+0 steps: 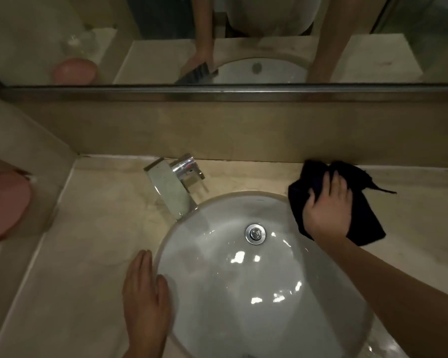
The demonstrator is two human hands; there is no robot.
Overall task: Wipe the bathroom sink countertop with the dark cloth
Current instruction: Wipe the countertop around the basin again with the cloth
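The dark cloth (329, 200) lies bunched on the countertop (93, 241) at the back right, between the basin rim and the low back wall, and my wiping looks to be in its early part: I judge only that corner to be in hand, and I cannot tell from the surface which stretches are already clean.

At the far left a pink bowl (3, 205) sits on a lower ledge beyond the counter's side wall, apart from my path. The left stretch of counter is broad and open. My left hand (145, 288) rests flat there, fingers straight and together, holding nothing, its edge just beside the sink (243, 293) rim. Behind it the faucet (173, 187) stands on the narrow back strip, its spout reaching over the basin; that strip is tight and I will have to work round the base.

My right hand (326, 208) presses on the cloth, fingers curled into its folds. The cloth's far edge touches the back wall. Right of it the counter runs free to the frame's edge.
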